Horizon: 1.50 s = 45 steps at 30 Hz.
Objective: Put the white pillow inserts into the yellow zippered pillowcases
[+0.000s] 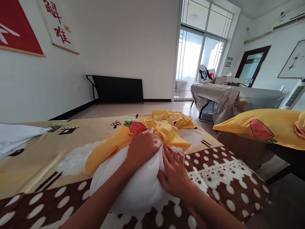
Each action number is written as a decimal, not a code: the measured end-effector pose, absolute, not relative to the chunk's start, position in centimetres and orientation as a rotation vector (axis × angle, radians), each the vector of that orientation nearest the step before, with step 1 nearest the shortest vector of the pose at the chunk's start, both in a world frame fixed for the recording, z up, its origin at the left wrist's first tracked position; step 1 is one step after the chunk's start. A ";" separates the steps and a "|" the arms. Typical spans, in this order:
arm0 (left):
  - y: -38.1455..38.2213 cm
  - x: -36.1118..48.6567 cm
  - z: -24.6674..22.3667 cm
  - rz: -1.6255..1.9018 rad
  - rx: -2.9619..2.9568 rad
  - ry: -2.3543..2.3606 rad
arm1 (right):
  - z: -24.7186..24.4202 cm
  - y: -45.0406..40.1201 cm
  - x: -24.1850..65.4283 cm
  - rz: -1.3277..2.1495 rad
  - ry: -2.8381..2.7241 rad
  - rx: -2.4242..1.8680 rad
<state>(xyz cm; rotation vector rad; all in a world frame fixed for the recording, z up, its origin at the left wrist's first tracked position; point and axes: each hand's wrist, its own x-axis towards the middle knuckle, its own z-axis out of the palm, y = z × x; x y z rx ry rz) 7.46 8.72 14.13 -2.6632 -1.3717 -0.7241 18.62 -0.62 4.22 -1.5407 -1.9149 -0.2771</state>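
Note:
A white pillow point(135, 187) lies on the patterned blanket, its far end inside a yellow pillowcase point(107, 152) with a carrot print. My left hand point(144, 147) is closed on the pillow and the edge of the case, near the carrot. To its right, my right hand point(175, 173) rests against the white pillow, fingers spread and fingertips at the case's edge. The case is bunched up beyond both hands.
More yellow cloth point(175, 118) lies at the bed's far edge. A white pillow point(19, 136) is at far left. On the right, a yellow carrot-print pillow point(281, 127) rests on a dark stand. Behind stands a plastic-covered table point(257, 97).

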 end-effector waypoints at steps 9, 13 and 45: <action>8.5 7.1 13.8 -0.665 -2.706 -1.318 | 6.2 0.3 20.1 -0.036 -2.193 -1.251; 8.2 7.6 13.8 -0.631 -2.671 -1.186 | 7.0 1.3 21.3 0.114 -2.280 -1.166; 7.9 7.5 13.9 -0.585 -2.380 -1.174 | 3.2 -0.4 18.0 -0.029 -1.638 -1.271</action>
